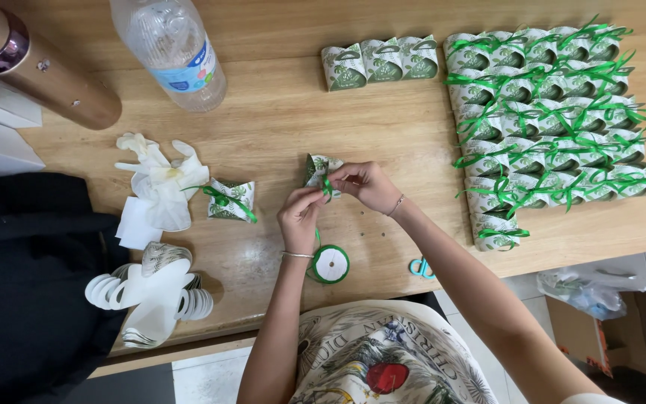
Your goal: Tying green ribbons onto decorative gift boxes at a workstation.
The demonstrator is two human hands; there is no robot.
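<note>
In the head view, a light wooden desk (383, 142) is seen from above, its near edge running along the bottom of the frame, with pale floor tiles below it. At the middle of the desk a small green-and-white favour box (315, 169) is held up between both hands: the left hand (300, 217) is closed in a narrow grip on the green ribbon (326, 185) just below the box, and the right hand (365, 183) is pinched on the same ribbon at the box's right side. Just below the box, near the desk's front edge, a ribbon spool (330, 264) is laid flat, and small teal scissors (421, 267) are found to the right of it. Left of the box a finished box tied with green ribbon (229, 200) is set beside a heap of white fabric bows (160, 179); further below, a fan of white paper blanks (151, 295) is spread at the desk's edge. Above and left of the box a clear plastic bottle (173, 49) and a brass-coloured cylinder (35, 71) are laid down. Above the box three untied boxes (380, 61) are lined up, and to the right many ribboned boxes (555, 112) are packed in rows. Dark cloth (24, 284) is draped at the far left, and a cardboard carton (622, 333) is seen on the floor to the lower right.
</note>
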